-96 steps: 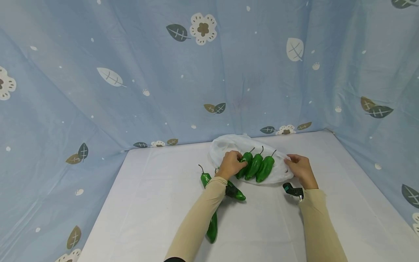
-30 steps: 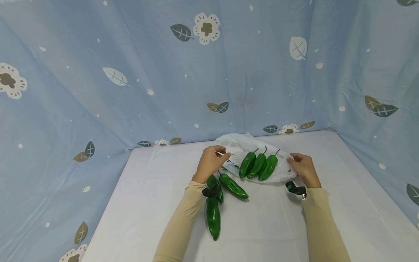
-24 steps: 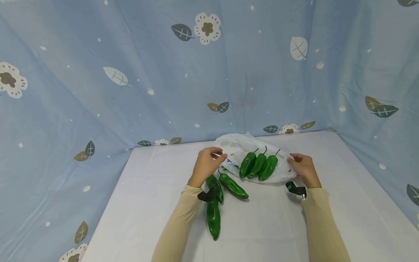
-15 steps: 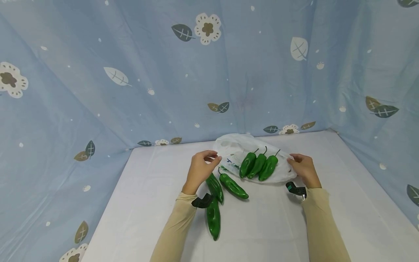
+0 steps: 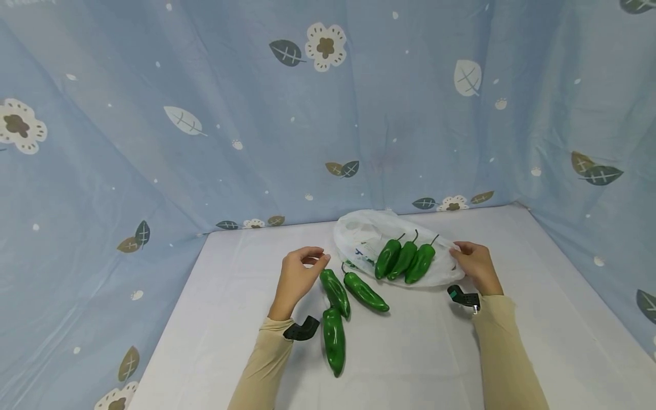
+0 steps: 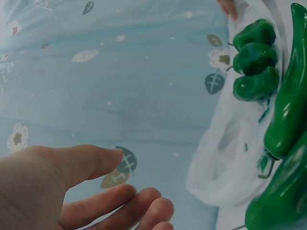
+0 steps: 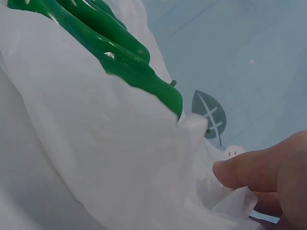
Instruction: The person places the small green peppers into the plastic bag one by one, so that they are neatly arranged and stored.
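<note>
Three green peppers (image 5: 404,259) lie side by side on a white plastic bag (image 5: 359,230) at the back of the table. My right hand (image 5: 474,265) pinches the bag's right edge; in the right wrist view, thin plastic (image 7: 242,199) shows between thumb and fingers. My left hand (image 5: 297,279) holds nothing, its thumb and loosely bent fingers apart, left of the other peppers. One pepper (image 5: 365,291) lies in front of the bag, a second (image 5: 335,293) beside it, and a third (image 5: 334,341) nearer the front. Both stem ends of the latter two are partly hidden.
A white cloth (image 5: 410,353) covers the table. A blue curtain (image 5: 246,114) with leaves and flowers hangs behind and along the sides. A black wrist camera (image 5: 302,328) sits on the left wrist, another black camera (image 5: 461,296) on the right.
My left hand has left the peppers on the bag and drawn back left and toward the front, uncovering the loose peppers. My right hand stays at the bag's edge.
</note>
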A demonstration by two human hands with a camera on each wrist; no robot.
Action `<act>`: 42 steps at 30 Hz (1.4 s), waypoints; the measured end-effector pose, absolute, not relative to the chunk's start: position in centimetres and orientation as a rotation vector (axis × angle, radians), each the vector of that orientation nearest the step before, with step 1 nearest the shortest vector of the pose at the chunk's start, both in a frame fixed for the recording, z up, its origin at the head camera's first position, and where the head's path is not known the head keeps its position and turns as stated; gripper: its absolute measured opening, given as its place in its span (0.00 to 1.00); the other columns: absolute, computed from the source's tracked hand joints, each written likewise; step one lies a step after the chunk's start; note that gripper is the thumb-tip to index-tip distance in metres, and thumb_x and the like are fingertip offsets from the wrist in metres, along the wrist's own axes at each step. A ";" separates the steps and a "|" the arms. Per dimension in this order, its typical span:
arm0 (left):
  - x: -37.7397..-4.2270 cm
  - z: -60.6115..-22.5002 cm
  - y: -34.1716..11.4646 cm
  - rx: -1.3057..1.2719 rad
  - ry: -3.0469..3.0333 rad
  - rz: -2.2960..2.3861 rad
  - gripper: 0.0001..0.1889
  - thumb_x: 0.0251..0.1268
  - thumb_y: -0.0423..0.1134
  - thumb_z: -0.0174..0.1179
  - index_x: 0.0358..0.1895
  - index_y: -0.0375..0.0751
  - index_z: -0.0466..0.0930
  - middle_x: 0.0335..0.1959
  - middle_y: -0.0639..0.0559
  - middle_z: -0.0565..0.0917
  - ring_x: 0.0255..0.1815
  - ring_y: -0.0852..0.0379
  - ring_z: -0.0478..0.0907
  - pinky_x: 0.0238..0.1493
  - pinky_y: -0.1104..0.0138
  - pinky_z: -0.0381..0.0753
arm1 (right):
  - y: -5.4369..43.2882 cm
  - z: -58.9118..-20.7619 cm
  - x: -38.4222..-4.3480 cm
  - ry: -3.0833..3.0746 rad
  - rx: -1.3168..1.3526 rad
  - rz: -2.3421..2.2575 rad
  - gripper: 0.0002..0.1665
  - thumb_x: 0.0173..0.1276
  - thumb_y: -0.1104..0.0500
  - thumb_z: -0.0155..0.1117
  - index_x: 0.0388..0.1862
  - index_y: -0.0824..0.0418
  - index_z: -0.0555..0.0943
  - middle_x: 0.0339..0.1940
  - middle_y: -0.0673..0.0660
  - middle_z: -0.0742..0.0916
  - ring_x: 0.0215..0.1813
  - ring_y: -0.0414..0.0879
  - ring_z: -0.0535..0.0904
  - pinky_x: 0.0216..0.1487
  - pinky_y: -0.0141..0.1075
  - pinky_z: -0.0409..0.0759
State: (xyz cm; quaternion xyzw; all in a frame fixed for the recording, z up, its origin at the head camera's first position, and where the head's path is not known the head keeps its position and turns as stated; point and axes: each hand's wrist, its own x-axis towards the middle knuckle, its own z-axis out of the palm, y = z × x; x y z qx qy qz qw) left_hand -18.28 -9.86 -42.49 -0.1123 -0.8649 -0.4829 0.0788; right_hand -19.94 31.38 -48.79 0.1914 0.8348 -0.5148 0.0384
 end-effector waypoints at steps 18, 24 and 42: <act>-15.6 -43.7 -12.1 -0.217 -2.589 -1.470 0.14 0.69 0.45 0.69 0.52 0.43 0.89 0.47 0.48 0.91 0.45 0.52 0.87 0.48 0.60 0.86 | 31.4 -48.8 -19.8 2.555 0.587 -1.572 0.35 0.83 0.51 0.49 0.79 0.73 0.63 0.77 0.77 0.68 0.72 0.67 0.70 0.71 0.57 0.75; -15.0 -44.1 -12.5 -0.192 -2.587 -1.471 0.13 0.68 0.45 0.70 0.51 0.44 0.89 0.47 0.48 0.91 0.44 0.53 0.87 0.47 0.63 0.86 | 31.4 -48.7 -19.8 2.548 0.583 -1.582 0.36 0.83 0.51 0.49 0.79 0.73 0.62 0.78 0.77 0.67 0.73 0.67 0.69 0.73 0.58 0.74; -13.5 -46.4 -13.4 -0.141 -2.660 -1.433 0.15 0.68 0.45 0.70 0.51 0.39 0.89 0.46 0.48 0.91 0.42 0.56 0.87 0.45 0.67 0.85 | 31.4 -48.8 -19.9 2.563 0.575 -1.581 0.35 0.83 0.52 0.49 0.78 0.74 0.62 0.77 0.77 0.68 0.72 0.67 0.70 0.72 0.57 0.75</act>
